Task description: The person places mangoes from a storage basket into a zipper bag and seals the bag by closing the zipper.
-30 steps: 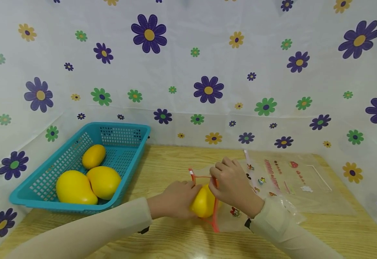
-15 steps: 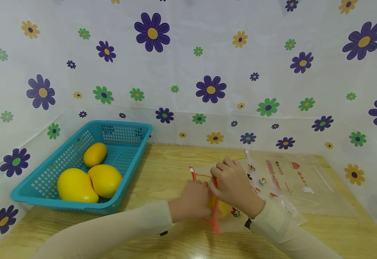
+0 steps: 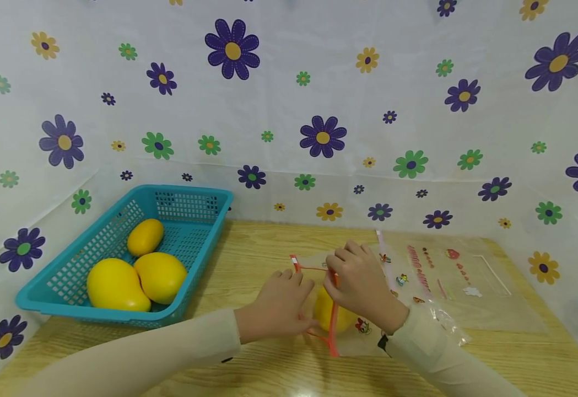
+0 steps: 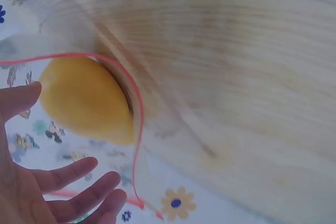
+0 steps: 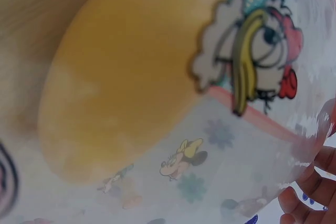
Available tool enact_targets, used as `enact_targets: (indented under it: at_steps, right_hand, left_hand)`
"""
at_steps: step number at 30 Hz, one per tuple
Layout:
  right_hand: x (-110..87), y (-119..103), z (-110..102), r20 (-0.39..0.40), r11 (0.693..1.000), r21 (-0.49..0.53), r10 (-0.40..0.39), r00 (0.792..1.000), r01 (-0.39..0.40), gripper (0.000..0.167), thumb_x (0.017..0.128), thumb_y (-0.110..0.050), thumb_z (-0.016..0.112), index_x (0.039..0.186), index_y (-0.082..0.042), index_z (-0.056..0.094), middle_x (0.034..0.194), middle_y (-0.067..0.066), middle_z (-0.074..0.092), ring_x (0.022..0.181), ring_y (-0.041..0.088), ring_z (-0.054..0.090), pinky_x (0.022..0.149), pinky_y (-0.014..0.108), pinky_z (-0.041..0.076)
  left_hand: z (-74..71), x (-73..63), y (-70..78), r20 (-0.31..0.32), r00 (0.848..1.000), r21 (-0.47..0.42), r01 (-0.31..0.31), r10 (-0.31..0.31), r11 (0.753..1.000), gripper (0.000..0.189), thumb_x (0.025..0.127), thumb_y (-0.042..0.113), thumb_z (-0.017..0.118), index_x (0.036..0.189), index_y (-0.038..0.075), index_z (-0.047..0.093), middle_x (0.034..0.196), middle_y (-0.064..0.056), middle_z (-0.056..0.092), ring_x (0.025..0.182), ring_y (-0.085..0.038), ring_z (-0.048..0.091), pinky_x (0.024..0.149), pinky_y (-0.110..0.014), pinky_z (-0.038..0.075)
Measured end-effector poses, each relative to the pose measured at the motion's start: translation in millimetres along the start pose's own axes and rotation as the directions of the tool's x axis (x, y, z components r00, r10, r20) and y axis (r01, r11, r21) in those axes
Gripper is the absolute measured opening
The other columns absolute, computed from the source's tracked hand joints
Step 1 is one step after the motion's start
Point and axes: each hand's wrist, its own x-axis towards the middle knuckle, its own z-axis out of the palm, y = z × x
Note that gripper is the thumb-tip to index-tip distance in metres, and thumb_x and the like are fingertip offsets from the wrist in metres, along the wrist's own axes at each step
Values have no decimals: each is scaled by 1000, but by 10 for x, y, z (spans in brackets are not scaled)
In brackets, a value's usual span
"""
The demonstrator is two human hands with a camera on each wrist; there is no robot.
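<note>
A yellow mango (image 3: 323, 312) lies inside a clear zip bag (image 3: 334, 328) with a red edge and cartoon prints. My right hand (image 3: 362, 282) pinches the upper side of the bag's mouth, which gapes toward the left. Just outside that mouth is my left hand (image 3: 277, 306), fingers spread and holding nothing. In the left wrist view, the mango (image 4: 84, 98) shows whole within the red rim, apart from the left fingers (image 4: 86, 200). The right wrist view looks through the printed plastic at the mango (image 5: 126, 77), with right fingertips (image 5: 317, 182) at the bag's edge.
A blue-green plastic basket (image 3: 70, 311) on the left holds a large mango (image 3: 116, 285), another mango (image 3: 161, 277) and a smaller one (image 3: 145, 237). More clear printed bags (image 3: 497, 309) lie flat on the wooden table at right. A flowered cloth (image 3: 269, 99) hangs behind.
My left hand pushed the mango rightward into the bag, let go of it and drew back out to the left. My right hand stayed at the bag's edge.
</note>
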Motion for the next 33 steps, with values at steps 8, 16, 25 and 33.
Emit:
enact_targets:
  at_steps: [8,16,25,33]
  right_hand:
    - [-9,6,5,-7,1000,6,-5,1000,5,9,72,-17,67,67,-13,61,64,-1,58,65,17,44,61,28,35]
    - [-20,3,-3,3,1000,28,-4,1000,4,10,72,-17,67,68,-13,59,63,-2,56,65,16,41,61,26,31]
    - [-19,-5,-2,-2,1000,26,-5,1000,5,10,72,-17,68,68,-13,60,63,-2,56,65,16,41,61,26,31]
    - [-21,7,7,-20,1000,23,-14,1000,14,8,73,-16,66,68,-13,60,63,-2,57,64,16,42,60,27,33]
  left_hand:
    - [-153,-170,-326,-201,979,16,-7,10,1000,57,78,60,62,110,12,60,96,-7,57,89,-25,51,85,-41,44]
    - [-601,-246,-844,-206,978,62,-16,28,998,51,81,51,64,109,9,61,101,-9,60,96,-28,54,90,-45,44]
    - [-878,-292,-1526,-115,991,90,-55,65,994,47,81,43,68,116,13,59,107,-8,61,100,-27,58,92,-47,45]
    - [-981,-315,-1870,-90,996,10,-17,18,1000,44,82,36,68,118,13,58,111,-12,60,101,-30,58,94,-53,43]
